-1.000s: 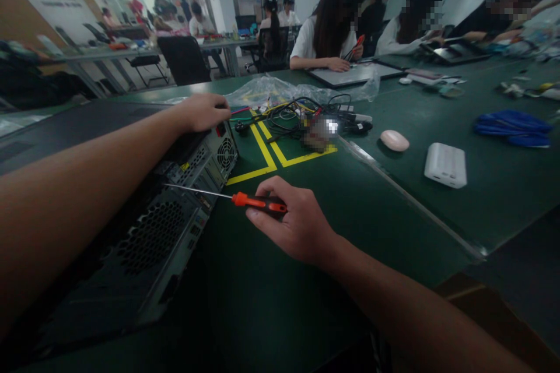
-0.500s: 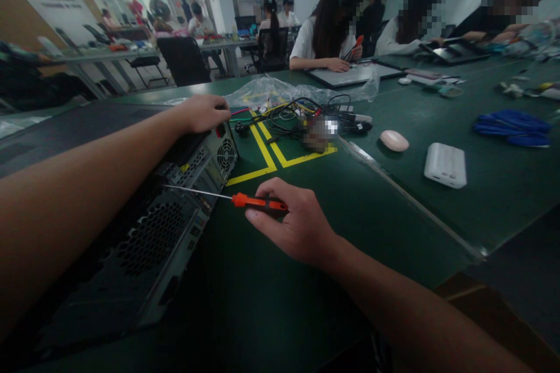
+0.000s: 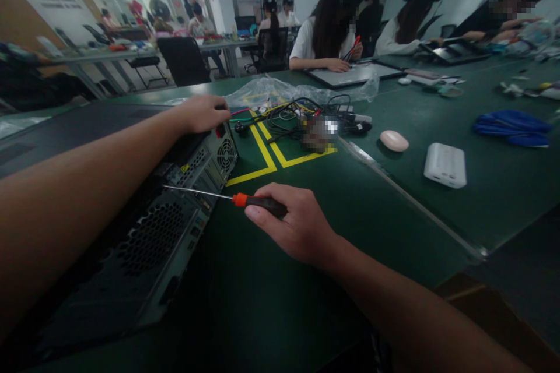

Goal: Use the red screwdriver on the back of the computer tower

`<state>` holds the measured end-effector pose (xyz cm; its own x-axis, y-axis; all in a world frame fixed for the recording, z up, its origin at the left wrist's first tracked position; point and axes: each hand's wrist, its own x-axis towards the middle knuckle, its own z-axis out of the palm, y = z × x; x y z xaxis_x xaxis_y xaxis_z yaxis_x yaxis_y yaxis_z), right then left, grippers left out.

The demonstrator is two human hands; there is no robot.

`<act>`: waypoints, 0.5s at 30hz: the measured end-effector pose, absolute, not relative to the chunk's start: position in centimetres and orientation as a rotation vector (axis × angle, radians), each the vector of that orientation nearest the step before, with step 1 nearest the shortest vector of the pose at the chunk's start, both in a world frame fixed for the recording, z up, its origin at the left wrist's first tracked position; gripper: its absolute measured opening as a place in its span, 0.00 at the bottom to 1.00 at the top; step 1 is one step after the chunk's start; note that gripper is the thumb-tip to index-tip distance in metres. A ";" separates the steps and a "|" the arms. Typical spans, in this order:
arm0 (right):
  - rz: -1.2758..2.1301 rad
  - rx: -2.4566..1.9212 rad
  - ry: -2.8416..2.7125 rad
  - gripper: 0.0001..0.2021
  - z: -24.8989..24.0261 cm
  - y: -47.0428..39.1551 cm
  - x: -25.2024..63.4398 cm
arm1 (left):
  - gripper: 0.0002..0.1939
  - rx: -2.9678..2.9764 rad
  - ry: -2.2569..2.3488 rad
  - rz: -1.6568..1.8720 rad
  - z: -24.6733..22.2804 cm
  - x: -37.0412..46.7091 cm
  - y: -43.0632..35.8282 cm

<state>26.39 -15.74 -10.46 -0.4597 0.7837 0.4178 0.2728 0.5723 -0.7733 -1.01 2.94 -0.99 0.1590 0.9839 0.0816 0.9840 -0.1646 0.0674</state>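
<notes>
A black desktop computer case [image 3: 149, 239] lies at the left, its rear panel with vent holes and ports facing me. My left hand [image 3: 205, 113] is closed over the far top edge of the case, holding it, with some fingers hidden. My right hand [image 3: 301, 221] is wrapped around the orange and black handle of a screwdriver [image 3: 265, 204]. The screwdriver's long thin shaft points left, and its tip meets the back edge of the case; whatever lies under the tip is too dark to make out.
Behind the case lie tangled cables [image 3: 289, 116] and clear plastic wrap [image 3: 258, 88]. To the right are a pale pink oval object [image 3: 394, 140], a white box-shaped device [image 3: 445, 164] and a blue cloth-like bundle [image 3: 510, 127]. Yellow tape [image 3: 251, 176] marks the green table. People work across it.
The screwdriver handle has turned in my right hand, so its black side now shows where an orange strip was. The fingers have shifted slightly. My left hand and the case stay put.
</notes>
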 end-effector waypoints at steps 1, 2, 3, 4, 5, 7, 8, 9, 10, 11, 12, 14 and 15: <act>0.822 -0.846 -2.004 0.13 -10.5 -15.8 26.4 | 0.30 -2.386 -2.034 -0.160 -0.9 -0.9 2.9; 0.828 -0.851 -2.006 0.13 -10.5 -15.8 26.4 | 0.31 -2.381 -2.039 -0.150 -0.9 -0.9 2.8; 0.829 -0.858 -2.009 0.13 -10.6 -15.8 26.4 | 0.31 -2.376 -2.044 -0.137 -0.8 -0.8 2.8; 0.828 -0.862 -2.015 0.13 -10.6 -15.9 26.4 | 0.31 -2.371 -2.049 -0.123 -0.8 -0.8 2.7; 0.827 -0.860 -2.022 0.12 -10.7 -15.9 26.4 | 0.31 -2.368 -2.054 -0.114 -0.8 -0.7 2.7; 0.817 -0.844 -2.025 0.10 -10.8 -15.9 26.4 | 0.31 -2.363 -2.061 -0.119 -0.8 -0.6 2.7; 0.811 -0.835 -2.026 0.09 -10.8 -15.9 26.4 | 0.31 -2.360 -2.062 -0.127 -0.8 -0.6 2.7; 0.805 -0.827 -2.024 0.08 -10.8 -15.9 26.3 | 0.31 -2.356 -2.064 -0.136 -0.8 -0.7 2.7; 0.800 -0.822 -2.024 0.08 -10.8 -15.8 26.3 | 0.31 -2.354 -2.064 -0.141 -0.8 -0.7 2.7; 0.797 -0.819 -2.024 0.08 -10.8 -15.8 26.3 | 0.31 -2.354 -2.061 -0.140 -0.9 -0.7 2.8; 0.798 -0.818 -2.024 0.08 -10.8 -15.8 26.3 | 0.31 -2.358 -2.057 -0.133 -0.9 -0.7 2.8; 0.802 -0.816 -2.025 0.08 -10.8 -15.8 26.3 | 0.31 -2.368 -2.048 -0.117 -0.9 -0.7 2.8; 0.799 -0.814 -2.025 0.08 -10.8 -15.8 26.3 | 0.31 -2.373 -2.045 -0.112 -0.9 -0.8 2.8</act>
<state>26.33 -15.82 -10.75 -0.4777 0.7647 0.4326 0.2633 0.5944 -0.7599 -0.75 2.85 -0.94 0.1462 0.9875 0.0587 0.9880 -0.1487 0.0412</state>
